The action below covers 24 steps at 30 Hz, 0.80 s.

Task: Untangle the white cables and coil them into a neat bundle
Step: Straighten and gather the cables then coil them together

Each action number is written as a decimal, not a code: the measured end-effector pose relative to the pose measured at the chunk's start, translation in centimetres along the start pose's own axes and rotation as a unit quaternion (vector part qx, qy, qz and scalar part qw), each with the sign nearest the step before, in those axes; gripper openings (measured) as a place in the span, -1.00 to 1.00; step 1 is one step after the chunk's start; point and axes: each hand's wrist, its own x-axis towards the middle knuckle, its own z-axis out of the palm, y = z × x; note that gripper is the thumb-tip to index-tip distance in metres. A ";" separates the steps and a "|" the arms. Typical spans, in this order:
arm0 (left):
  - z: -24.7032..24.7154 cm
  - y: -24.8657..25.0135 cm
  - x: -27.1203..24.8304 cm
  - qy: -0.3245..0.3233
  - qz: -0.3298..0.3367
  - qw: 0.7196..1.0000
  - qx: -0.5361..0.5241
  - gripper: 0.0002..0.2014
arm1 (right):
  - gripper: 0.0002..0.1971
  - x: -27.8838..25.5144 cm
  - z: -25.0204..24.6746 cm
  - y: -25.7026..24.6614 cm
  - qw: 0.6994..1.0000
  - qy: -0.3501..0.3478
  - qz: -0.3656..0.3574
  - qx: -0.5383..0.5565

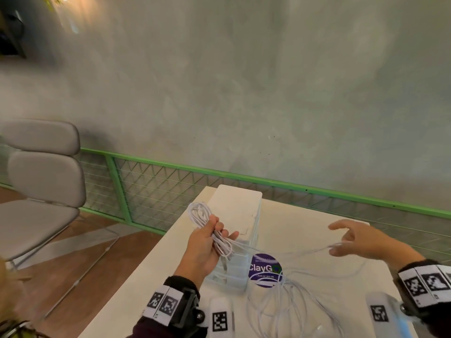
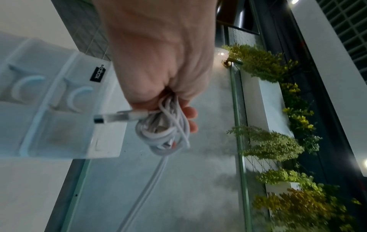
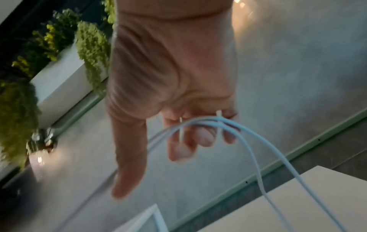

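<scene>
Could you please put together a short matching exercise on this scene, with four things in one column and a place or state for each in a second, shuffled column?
Things:
1. coiled bundle
2. left hand
3. right hand
4. round sticker

Places or states:
A. purple, stuck on the table beside the translucent drawer box
B. fingers hooked under loose cable strands
C. white loops, held up above the table
D. gripping the gathered loops

Pairs: 1-C, 2-D, 3-B, 4-A
</scene>
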 end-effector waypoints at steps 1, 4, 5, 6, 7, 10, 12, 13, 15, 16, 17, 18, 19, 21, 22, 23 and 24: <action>0.3 -0.5 -0.2 0.002 -0.005 1.000 0.005 -0.74 | -0.04 -0.2 0.1 -0.4 1.000 -0.018 0.006 -0.011; 1.6 -2.1 -0.5 0.000 -0.021 1.000 0.014 -0.75 | -0.14 -0.8 3.2 -3.6 0.993 -0.086 -0.074 0.016; 2.1 -2.5 -0.6 -0.006 -0.026 0.999 0.018 -0.74 | -0.16 -0.9 5.0 -5.0 0.987 -0.103 -0.112 0.046; 2.5 -2.9 -0.8 -0.012 -0.031 0.999 0.026 -0.71 | -0.22 -0.9 6.9 -6.1 0.980 -0.122 -0.137 0.083; 2.9 -3.1 -1.0 -0.017 -0.037 0.998 0.040 -0.69 | -0.31 -1.0 8.6 -7.2 0.969 -0.142 -0.158 0.125; 3.7 -3.4 -1.6 -0.022 -0.038 0.996 0.079 -0.63 | -0.73 -1.3 11.1 -8.4 0.927 -0.208 -0.163 0.265; 3.6 -3.3 -1.8 -0.019 -0.030 0.996 0.081 -0.62 | -0.82 -1.5 10.8 -8.0 0.917 -0.202 -0.144 0.313; 3.3 -3.3 -1.8 -0.019 -0.025 0.996 0.078 -0.63 | -0.82 -1.7 10.3 -7.7 0.915 -0.186 -0.130 0.333; 3.1 -3.5 -1.8 -0.033 -0.018 0.997 0.075 -0.65 | -0.79 -1.6 9.7 -7.3 0.927 -0.128 -0.113 0.335; 3.1 -3.6 -1.9 -0.042 -0.018 0.996 0.073 -0.65 | -0.77 -1.5 9.7 -7.5 0.947 -0.087 -0.115 0.288; 3.1 -3.8 -1.8 -0.047 -0.018 0.996 0.070 -0.66 | -0.74 -1.4 9.8 -7.7 0.969 -0.043 -0.126 0.207; 3.2 -4.0 -1.8 -0.049 -0.018 0.997 0.063 -0.66 | -0.70 -1.4 10.3 -8.0 0.981 -0.011 -0.144 0.128; 3.2 -4.1 -1.8 -0.047 -0.019 0.997 0.056 -0.65 | -0.68 -1.6 10.7 -8.5 0.984 0.006 -0.162 0.071; 3.3 -4.0 -1.6 -0.036 -0.025 0.998 0.036 -0.66 | -0.65 -2.1 11.3 -9.0 0.983 0.011 -0.180 0.028; 3.3 -3.9 -1.4 -0.029 -0.028 0.999 0.019 -0.67 | -0.65 -2.4 11.3 -9.0 0.983 0.003 -0.184 0.012; 3.1 -3.6 -1.1 -0.019 -0.030 0.999 -0.002 -0.68 | -0.67 -2.7 11.3 -8.9 0.982 -0.012 -0.189 -0.017; 2.9 -3.2 -0.8 -0.007 -0.028 0.999 -0.025 -0.69 | -0.70 -3.0 11.2 -8.5 0.979 -0.027 -0.195 -0.056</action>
